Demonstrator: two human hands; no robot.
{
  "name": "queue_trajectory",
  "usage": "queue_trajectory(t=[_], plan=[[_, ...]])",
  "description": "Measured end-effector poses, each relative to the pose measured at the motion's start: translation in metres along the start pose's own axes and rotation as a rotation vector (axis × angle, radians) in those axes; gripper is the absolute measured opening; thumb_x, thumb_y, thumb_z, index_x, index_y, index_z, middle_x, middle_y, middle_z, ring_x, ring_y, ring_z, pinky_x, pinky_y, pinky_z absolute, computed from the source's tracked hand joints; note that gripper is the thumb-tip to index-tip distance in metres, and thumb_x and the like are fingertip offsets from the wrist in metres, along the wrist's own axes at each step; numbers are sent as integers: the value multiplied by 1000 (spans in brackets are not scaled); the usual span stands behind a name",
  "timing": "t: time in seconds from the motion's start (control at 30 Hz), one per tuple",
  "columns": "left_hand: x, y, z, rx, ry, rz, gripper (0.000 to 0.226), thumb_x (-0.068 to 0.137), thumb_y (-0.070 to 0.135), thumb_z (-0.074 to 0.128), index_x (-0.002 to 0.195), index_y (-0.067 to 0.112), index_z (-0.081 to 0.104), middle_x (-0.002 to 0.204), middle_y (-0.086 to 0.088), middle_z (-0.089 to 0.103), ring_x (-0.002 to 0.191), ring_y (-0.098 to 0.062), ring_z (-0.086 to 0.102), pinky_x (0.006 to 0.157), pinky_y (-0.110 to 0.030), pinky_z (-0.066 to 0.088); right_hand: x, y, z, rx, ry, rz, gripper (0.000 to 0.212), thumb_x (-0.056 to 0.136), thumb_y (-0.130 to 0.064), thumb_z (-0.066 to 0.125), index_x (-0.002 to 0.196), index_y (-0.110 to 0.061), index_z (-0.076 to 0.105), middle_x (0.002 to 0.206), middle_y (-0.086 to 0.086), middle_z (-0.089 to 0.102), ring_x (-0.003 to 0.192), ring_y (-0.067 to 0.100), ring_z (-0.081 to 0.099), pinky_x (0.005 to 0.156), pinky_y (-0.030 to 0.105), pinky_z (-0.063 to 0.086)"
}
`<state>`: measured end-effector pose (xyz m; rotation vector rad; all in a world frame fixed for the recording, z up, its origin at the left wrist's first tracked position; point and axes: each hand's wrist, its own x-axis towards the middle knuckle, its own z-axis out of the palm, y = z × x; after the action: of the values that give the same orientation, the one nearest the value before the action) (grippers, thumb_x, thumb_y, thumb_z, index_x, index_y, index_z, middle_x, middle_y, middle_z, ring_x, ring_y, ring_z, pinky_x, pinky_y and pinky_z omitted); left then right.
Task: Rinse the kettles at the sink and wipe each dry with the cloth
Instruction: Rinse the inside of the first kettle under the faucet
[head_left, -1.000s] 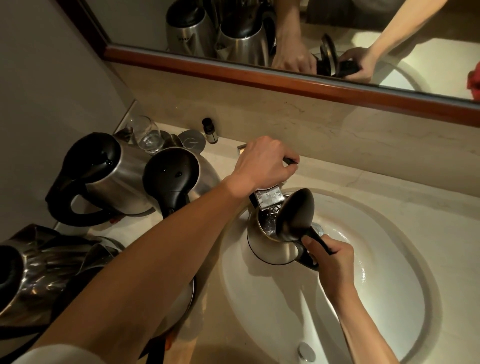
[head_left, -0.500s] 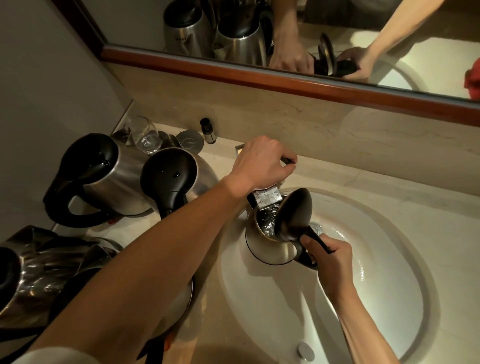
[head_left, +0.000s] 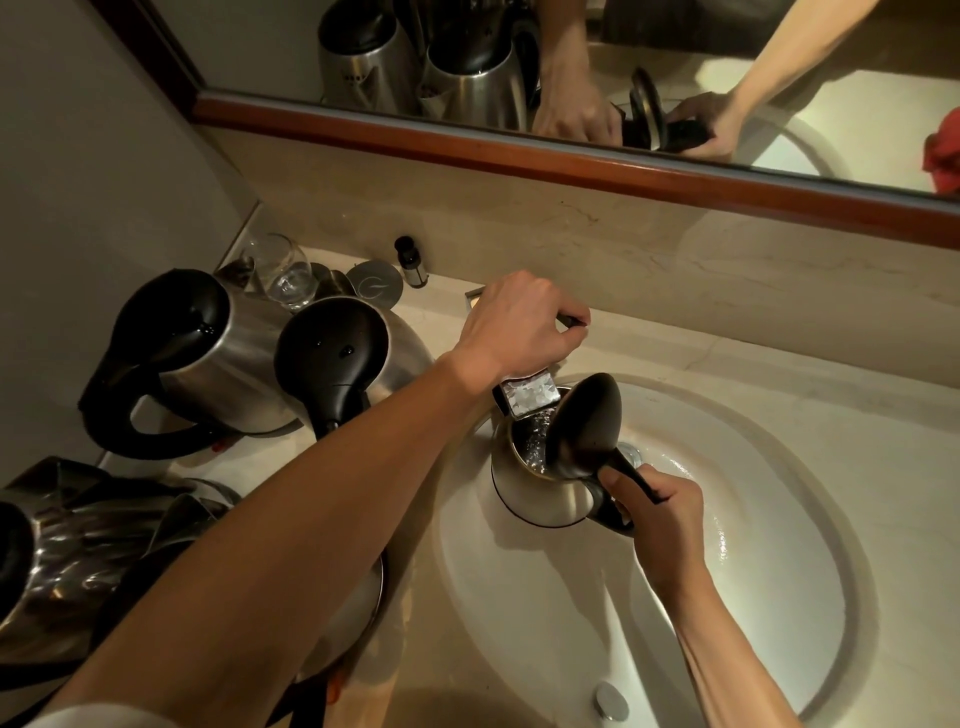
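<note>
From the head camera, the right grip (head_left: 662, 512) is curled tight round the black handle of a steel kettle (head_left: 540, 493), holding it over the white sink (head_left: 519, 597). The kettle's black lid (head_left: 587, 426) stands open, just above and left of that grip. The left grip (head_left: 522, 325) sits beyond the kettle, toward the wall, fingers curled over the tap (head_left: 527, 400); a dark bit of the lever pokes out past the knuckles. Water runs from the flat spout under this grip straight into the kettle's open mouth.

Left of the left grip, on the desk (head_left: 779, 395), two more kettles stand side by side with lids shut: one (head_left: 332, 358) close by the forearm, another (head_left: 192, 358) farther left. Nearer the person, at the left edge, more shiny kettles (head_left: 67, 545) crowd together, partly hidden by the left arm. Beyond the two standing kettles, by the wall, are a glass (head_left: 285, 270), a small dark bottle (head_left: 410, 260) and a round metal disc (head_left: 376, 286).

Above, the mirror (head_left: 571, 150) repeats both grips and the kettles, and shows something red (head_left: 943, 156) at its right edge.
</note>
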<state>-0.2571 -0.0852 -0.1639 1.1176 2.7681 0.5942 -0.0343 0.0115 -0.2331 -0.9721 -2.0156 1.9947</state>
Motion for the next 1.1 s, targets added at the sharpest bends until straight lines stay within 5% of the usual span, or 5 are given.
queue_trajectory(t=[0.17, 0.43, 0.63, 0.9, 1.1], plan=[[0, 1, -1, 2, -6, -7, 28, 85, 40, 53, 99, 36, 77, 93, 9, 77, 90, -19, 68, 76, -37, 53, 0, 1, -1, 7, 9, 6, 53, 61, -46, 74, 51, -8, 38, 57, 4, 31, 57, 17, 27, 51, 23, 25], [-1, 1, -1, 9, -9, -12, 29, 85, 41, 53, 99, 36, 78, 92, 9, 77, 90, -20, 68, 75, -38, 53, 3, 8, -2, 14, 9, -12, 52, 87, 5, 74, 50, -11, 41, 52, -1, 32, 49, 10, 29, 48, 13, 31], [-1, 1, -1, -9, -4, -16, 26, 86, 40, 56, 99, 36, 78, 94, 10, 77, 92, -19, 69, 77, -38, 54, 2, 6, 1, 26, 2, -21, 42, 73, -24, 75, 43, -21, 45, 47, -8, 34, 51, 13, 29, 49, 19, 27], [-2, 1, -3, -4, 1, -4, 24, 88, 39, 58, 101, 35, 78, 97, 12, 77, 93, -18, 68, 77, -37, 54, 3, 9, 1, -32, 20, -40, 61, 86, 5, 75, 39, -23, 48, 43, -10, 36, 46, 9, 30, 47, 13, 30], [-2, 2, -3, -10, -9, -7, 27, 86, 40, 55, 99, 35, 78, 94, 9, 77, 90, -21, 68, 75, -38, 54, 2, 7, 1, -42, 17, -35, 59, 87, 5, 74, 39, -22, 50, 43, -8, 38, 46, 8, 31, 47, 13, 31]])
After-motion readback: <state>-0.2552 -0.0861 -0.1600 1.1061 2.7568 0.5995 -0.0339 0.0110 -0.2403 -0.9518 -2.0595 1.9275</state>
